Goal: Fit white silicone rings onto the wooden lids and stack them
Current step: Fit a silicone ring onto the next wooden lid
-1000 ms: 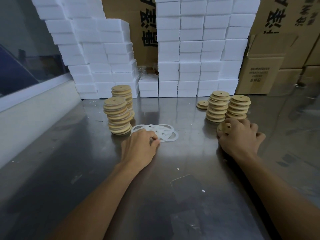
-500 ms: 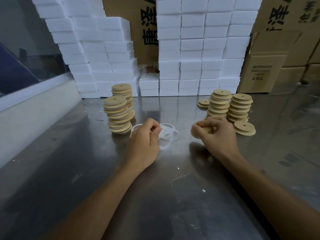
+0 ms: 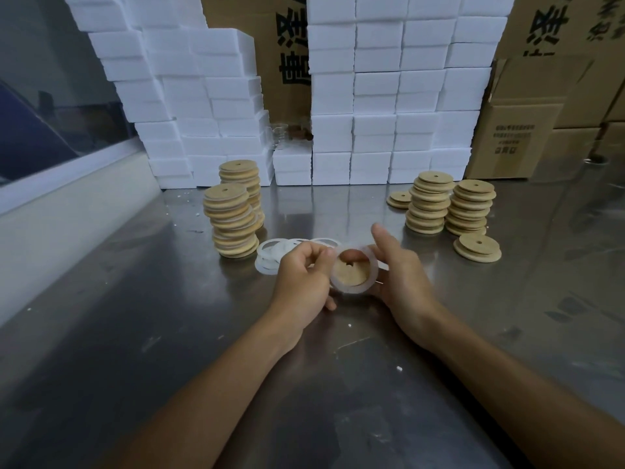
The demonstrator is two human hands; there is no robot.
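Observation:
Above the middle of the steel table my left hand [image 3: 304,279] pinches a white silicone ring [image 3: 370,265] by its left edge. Behind the ring my right hand [image 3: 402,282] holds a round wooden lid [image 3: 351,274], whose face shows through the ring. Loose white rings [image 3: 270,257] lie in a pile just beyond my left hand. Two stacks of lids with rings [image 3: 231,221] stand at the left. Two stacks of bare lids [image 3: 429,204] stand at the right, with a low pair of lids [image 3: 477,248] in front of them and a small pile [image 3: 399,199] behind.
White foam boxes [image 3: 372,96] are piled in walls along the back of the table [image 3: 338,384]. Cardboard cartons [image 3: 517,140] stand at the back right. A pale ledge under a window [image 3: 67,204] runs along the left side.
My left hand lifted a ring off the pile and my right hand brought a lid from the right stacks to the middle. Both hands now meet, ring in front of lid.

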